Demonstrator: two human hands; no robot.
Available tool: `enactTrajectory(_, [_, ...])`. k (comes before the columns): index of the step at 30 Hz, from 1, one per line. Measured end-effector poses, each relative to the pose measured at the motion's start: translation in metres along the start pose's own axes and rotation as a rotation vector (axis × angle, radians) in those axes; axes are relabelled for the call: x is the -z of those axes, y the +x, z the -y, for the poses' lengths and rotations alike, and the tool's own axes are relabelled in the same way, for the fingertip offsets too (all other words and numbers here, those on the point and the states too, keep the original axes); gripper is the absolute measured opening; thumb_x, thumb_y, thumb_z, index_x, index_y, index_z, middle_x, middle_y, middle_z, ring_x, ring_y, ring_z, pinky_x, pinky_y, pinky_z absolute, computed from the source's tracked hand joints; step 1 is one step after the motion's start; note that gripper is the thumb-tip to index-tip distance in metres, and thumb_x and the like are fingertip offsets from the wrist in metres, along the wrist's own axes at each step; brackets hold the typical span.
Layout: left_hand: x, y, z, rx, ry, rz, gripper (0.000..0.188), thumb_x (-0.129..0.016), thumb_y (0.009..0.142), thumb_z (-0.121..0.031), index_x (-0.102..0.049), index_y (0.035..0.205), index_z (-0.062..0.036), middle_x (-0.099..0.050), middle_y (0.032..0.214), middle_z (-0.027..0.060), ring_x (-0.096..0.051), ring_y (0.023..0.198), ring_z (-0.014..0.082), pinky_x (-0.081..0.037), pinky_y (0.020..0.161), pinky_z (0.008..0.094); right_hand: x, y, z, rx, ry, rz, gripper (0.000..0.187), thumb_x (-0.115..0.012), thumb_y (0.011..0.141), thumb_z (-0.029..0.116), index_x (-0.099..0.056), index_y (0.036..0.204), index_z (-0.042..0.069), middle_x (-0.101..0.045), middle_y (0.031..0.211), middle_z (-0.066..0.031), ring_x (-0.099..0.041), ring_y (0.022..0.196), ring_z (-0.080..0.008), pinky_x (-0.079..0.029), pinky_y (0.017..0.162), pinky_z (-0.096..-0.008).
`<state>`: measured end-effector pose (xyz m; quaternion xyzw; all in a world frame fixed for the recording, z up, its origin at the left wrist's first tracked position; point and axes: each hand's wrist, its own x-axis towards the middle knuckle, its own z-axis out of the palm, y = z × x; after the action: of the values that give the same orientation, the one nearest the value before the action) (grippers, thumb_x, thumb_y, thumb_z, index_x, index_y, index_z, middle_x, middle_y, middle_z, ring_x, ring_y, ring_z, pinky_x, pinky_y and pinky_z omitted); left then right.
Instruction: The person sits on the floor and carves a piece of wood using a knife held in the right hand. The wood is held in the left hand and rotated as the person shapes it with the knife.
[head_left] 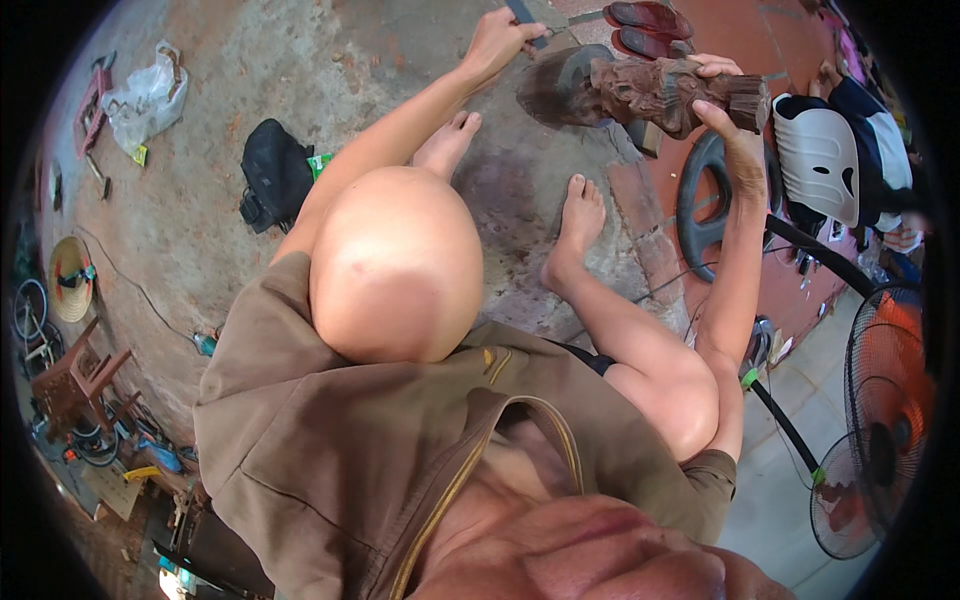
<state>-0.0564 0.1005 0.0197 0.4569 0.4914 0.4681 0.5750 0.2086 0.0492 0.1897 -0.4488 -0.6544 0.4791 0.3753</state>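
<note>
My right hand (730, 125) is wrapped round the base end of a dark brown carved wooden figure (650, 92), which lies on its side. The figure's far-left end meets a dark rounded piece (562, 88); whether the two are joined I cannot tell. To the left of it, my left hand (498, 45) is closed on a dark flat strip (526, 20) at the top edge. The strip's upper part is cut off, so its kind is not clear. My bare feet stand on the floor below the figure.
Dark red shoes (650, 28) lie beyond the figure. A black steering-wheel-like ring (703, 200) and a standing fan (885, 420) are on the right. A black bag (275, 172) and a plastic bag (147, 97) lie left. Another person (865, 145) sits at the right.
</note>
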Motion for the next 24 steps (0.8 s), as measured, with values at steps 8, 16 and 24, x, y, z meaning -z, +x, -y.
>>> enactTrajectory(8, [0.018,-0.012,0.033,0.193,-0.009,-0.040,0.018,-0.071,0.082,-0.016,-0.063,0.080,-0.0005,-0.069,0.081,0.0091,-0.057,0.064,0.0110,-0.046,0.059,0.0276,-0.002,0.014,-0.006,0.150,-0.010,0.046,0.031,-0.077,0.072,0.011,-0.063,0.099,0.007,-0.063,0.107,-0.0028,-0.057,0.105,-0.0160,-0.043,0.096,-0.0334])
enactTrajectory(16, [0.015,-0.018,0.020,0.277,-0.042,0.010,0.015,-0.066,0.088,-0.017,-0.061,0.090,-0.0028,-0.070,0.091,0.0084,-0.063,0.076,0.0125,-0.050,0.066,0.0256,-0.040,0.025,0.000,0.057,-0.201,-0.107,0.044,-0.080,0.071,0.030,-0.063,0.103,0.005,-0.062,0.096,-0.0063,-0.059,0.093,-0.0182,-0.047,0.084,-0.0325])
enactTrajectory(24, [0.027,-0.020,0.026,0.286,-0.085,0.012,0.015,-0.065,0.090,-0.017,-0.061,0.093,-0.0026,-0.070,0.092,0.0081,-0.062,0.074,0.0119,-0.051,0.066,0.0249,-0.059,0.028,0.008,0.194,-0.399,-0.131,0.046,-0.076,0.070,0.037,-0.061,0.098,0.003,-0.059,0.095,-0.0107,-0.053,0.094,-0.0273,-0.044,0.085,-0.0382])
